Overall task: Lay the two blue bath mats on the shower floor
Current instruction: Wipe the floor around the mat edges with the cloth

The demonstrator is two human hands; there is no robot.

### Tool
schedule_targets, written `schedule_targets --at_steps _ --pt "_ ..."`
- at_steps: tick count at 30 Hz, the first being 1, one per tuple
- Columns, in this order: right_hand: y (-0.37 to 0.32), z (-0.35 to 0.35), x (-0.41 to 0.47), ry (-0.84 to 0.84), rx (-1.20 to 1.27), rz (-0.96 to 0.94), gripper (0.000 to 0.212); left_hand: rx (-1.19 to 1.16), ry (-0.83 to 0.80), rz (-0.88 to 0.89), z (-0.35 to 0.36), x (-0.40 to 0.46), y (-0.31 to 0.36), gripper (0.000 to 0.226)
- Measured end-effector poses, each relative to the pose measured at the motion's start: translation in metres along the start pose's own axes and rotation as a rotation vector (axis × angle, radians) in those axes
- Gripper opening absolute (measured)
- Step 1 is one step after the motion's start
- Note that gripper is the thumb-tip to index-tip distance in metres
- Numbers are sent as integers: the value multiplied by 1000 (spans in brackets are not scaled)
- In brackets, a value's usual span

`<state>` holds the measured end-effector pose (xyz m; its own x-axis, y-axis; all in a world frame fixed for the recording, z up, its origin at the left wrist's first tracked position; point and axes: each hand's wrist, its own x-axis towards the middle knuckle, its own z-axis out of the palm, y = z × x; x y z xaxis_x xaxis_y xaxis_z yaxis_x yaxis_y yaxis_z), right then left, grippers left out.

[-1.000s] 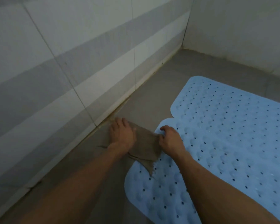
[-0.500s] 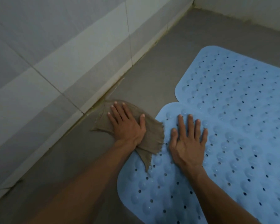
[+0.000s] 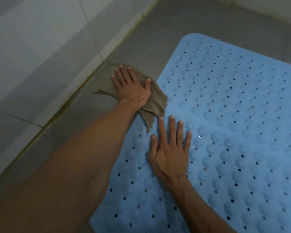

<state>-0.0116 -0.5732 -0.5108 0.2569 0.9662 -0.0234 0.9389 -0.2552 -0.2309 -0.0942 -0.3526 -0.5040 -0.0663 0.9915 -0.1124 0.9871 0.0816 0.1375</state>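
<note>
On shower floor (image 3: pixel 158 31), dimpled, perforated blue mats (image 3: pixel 242 115), overlapping

A second ago my right hand (image 3: pixel 170 152) was curled at the edge of the near mat (image 3: pixel 208 174); since then it has opened and now lies flat on it, fingers spread, further back from that edge. My left hand (image 3: pixel 132 88) has flattened too and slid the brown rag (image 3: pixel 155 102) closer to the wall (image 3: pixel 40 47).
</note>
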Motion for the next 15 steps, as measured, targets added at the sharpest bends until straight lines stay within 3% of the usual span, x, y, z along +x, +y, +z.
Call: schedule_targets --at_steps 3,10,15 --pt "5 -10 15 19 45 -19 65 1 -11 25 -1 18 15 92" --pt "73 -39 162 -37 -57 66 72 29 -26 127 -3 58 38 91" --pt "84 -35 173 -70 -53 31 72 51 -49 223 -6 100 63 90"
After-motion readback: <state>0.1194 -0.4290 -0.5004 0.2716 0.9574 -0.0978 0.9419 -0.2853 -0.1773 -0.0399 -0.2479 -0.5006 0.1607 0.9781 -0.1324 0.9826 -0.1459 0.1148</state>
